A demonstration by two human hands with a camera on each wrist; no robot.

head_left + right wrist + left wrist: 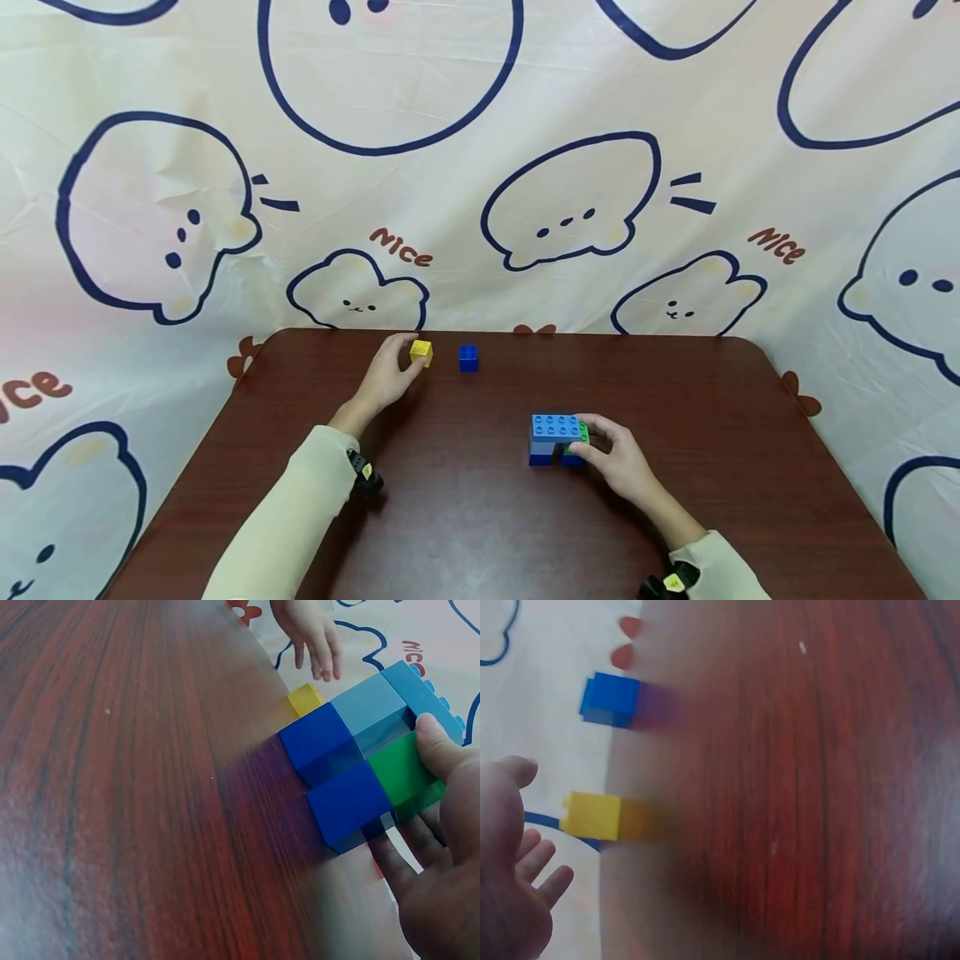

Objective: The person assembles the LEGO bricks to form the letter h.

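My right hand (618, 462) grips a small stack of toy building bricks, its thumb on the green brick (406, 772). In that stack a long light blue brick (556, 427) lies across the top. Below it come a paler blue brick (369, 712), the green one, and two dark blue bricks (315, 739) at the base. At the far edge of the table, my left hand (386, 375) is spread around a yellow brick (422, 352); in the left wrist view the fingers (555, 886) stand apart from it. A single blue brick (468, 359) stands just right of the yellow one.
The dark brown wooden table (450, 517) carries all the bricks. Behind its far edge hangs a pale cloth (450, 200) printed with cartoon outlines, which also runs along both sides. Each wrist wears a small black device (365, 475).
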